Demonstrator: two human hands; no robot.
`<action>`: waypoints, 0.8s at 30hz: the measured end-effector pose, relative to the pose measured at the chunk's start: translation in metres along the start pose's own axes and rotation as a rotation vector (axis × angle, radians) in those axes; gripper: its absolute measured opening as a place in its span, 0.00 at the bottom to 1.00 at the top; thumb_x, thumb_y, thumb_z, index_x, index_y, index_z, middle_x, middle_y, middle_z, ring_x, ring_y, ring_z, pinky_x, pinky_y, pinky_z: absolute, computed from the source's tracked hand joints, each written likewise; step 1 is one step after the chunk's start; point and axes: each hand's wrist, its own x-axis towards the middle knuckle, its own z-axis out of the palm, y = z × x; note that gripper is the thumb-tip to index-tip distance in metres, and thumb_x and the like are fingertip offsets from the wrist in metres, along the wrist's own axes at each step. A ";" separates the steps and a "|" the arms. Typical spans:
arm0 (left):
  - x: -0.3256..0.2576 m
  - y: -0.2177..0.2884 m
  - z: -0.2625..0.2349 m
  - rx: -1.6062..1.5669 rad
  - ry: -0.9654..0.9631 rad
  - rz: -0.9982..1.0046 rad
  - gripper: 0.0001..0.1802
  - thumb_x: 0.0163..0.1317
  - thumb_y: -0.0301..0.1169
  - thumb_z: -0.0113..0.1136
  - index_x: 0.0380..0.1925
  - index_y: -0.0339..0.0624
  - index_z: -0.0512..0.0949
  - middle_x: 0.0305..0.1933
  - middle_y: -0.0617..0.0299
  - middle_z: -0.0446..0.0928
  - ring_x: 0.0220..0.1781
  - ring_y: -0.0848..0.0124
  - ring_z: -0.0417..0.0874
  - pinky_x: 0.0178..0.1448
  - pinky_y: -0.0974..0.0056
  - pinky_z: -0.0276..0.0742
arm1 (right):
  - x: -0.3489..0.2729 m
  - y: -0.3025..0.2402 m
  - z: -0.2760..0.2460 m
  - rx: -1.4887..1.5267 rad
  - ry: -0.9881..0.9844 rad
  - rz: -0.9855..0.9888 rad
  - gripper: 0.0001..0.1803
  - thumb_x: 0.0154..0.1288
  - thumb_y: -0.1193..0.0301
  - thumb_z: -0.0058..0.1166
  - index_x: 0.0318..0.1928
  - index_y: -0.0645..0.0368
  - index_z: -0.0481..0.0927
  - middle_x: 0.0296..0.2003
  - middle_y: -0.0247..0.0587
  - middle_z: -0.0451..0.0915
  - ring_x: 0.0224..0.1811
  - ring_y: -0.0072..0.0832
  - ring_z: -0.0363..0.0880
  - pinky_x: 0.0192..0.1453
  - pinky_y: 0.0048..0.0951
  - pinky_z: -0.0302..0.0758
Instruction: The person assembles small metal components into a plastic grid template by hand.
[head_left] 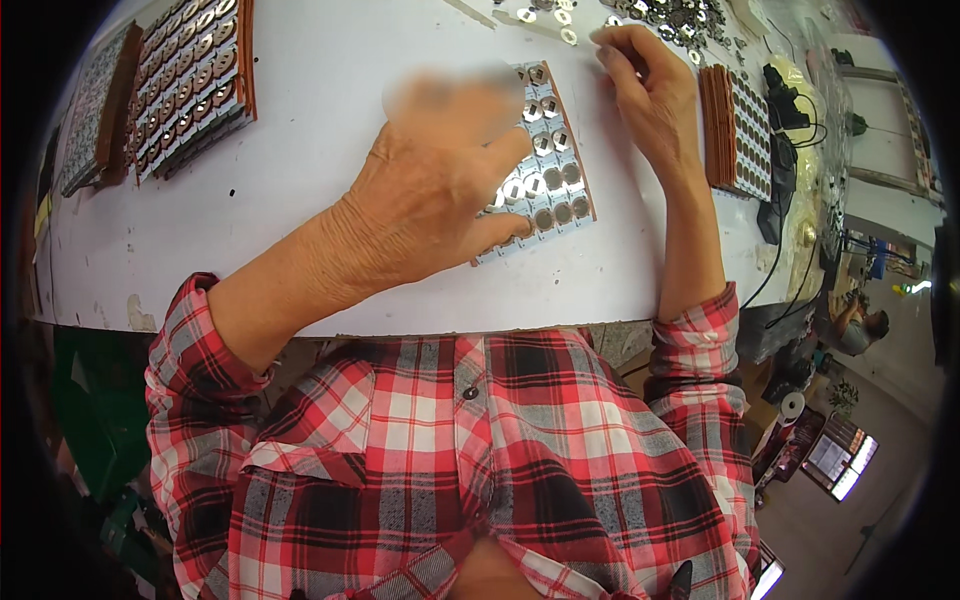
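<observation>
A panel of small circuit boards (583,190) with a brown edge lies on the white table before me. Its rows carry round metal discs; some show bright with a dark square in the middle, others are plain grey. My left hand (420,190) lies across the panel's left part, thumb stretched onto the lower rows and fingers apart. A blur covers its far fingertips. My right hand (655,95) is right of the panel, beside a scatter of small silvery metal pieces (690,20). Its thumb and forefinger come together in a pinch; what is between them is too small to make out.
Stacked panels with round discs (195,85) stand at the far left, beside another stack (98,115). On the right is a further panel stack (740,130), with black cables and a plug (788,110) next to it. A person (855,325) sits in the right background.
</observation>
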 end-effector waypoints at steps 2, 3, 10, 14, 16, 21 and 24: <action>0.003 0.002 0.002 -0.008 -0.007 0.013 0.29 0.44 0.40 0.85 0.43 0.37 0.83 0.54 0.51 0.80 0.63 0.54 0.80 0.68 0.46 0.69 | 0.011 0.017 0.004 -0.046 0.075 -0.187 0.07 0.75 0.72 0.61 0.44 0.64 0.86 0.33 0.29 0.84 0.31 0.17 0.75 0.34 0.25 0.73; 0.001 -0.001 0.001 0.002 -0.010 -0.006 0.30 0.44 0.40 0.85 0.44 0.37 0.82 0.54 0.50 0.80 0.63 0.53 0.80 0.68 0.46 0.69 | 0.026 -0.009 0.016 -0.135 0.033 0.056 0.10 0.67 0.68 0.67 0.38 0.64 0.87 0.31 0.49 0.85 0.34 0.42 0.86 0.38 0.38 0.80; 0.001 -0.002 -0.001 0.003 -0.028 -0.009 0.31 0.45 0.40 0.85 0.46 0.36 0.82 0.56 0.50 0.80 0.64 0.53 0.80 0.68 0.47 0.69 | 0.041 -0.002 0.011 -0.296 -0.078 -0.060 0.18 0.62 0.60 0.68 0.34 0.65 0.87 0.25 0.49 0.85 0.31 0.40 0.86 0.39 0.39 0.81; 0.001 -0.002 -0.001 0.003 -0.017 -0.004 0.30 0.45 0.39 0.84 0.46 0.36 0.82 0.56 0.50 0.80 0.64 0.53 0.80 0.68 0.47 0.70 | 0.008 -0.014 -0.024 -0.410 -0.356 0.006 0.07 0.69 0.72 0.63 0.40 0.65 0.84 0.30 0.32 0.83 0.31 0.18 0.76 0.35 0.25 0.73; 0.000 -0.001 -0.001 0.002 -0.023 -0.005 0.30 0.45 0.39 0.84 0.46 0.36 0.82 0.55 0.50 0.80 0.64 0.53 0.80 0.68 0.47 0.70 | -0.010 -0.017 -0.036 -0.343 -0.407 0.005 0.07 0.66 0.72 0.64 0.39 0.65 0.83 0.30 0.33 0.82 0.30 0.19 0.76 0.36 0.25 0.74; -0.001 -0.001 -0.003 0.007 -0.026 -0.045 0.29 0.39 0.33 0.85 0.43 0.38 0.82 0.61 0.50 0.81 0.64 0.51 0.80 0.72 0.47 0.71 | -0.059 -0.029 -0.041 -0.282 -0.322 -0.083 0.07 0.62 0.74 0.64 0.36 0.64 0.81 0.28 0.34 0.82 0.29 0.22 0.77 0.37 0.27 0.75; 0.000 -0.002 0.000 0.011 -0.014 -0.037 0.29 0.39 0.32 0.85 0.43 0.38 0.82 0.60 0.50 0.81 0.64 0.51 0.80 0.71 0.47 0.72 | -0.076 -0.031 -0.038 -0.276 -0.237 0.021 0.06 0.61 0.75 0.63 0.35 0.64 0.80 0.28 0.34 0.81 0.29 0.21 0.77 0.37 0.26 0.75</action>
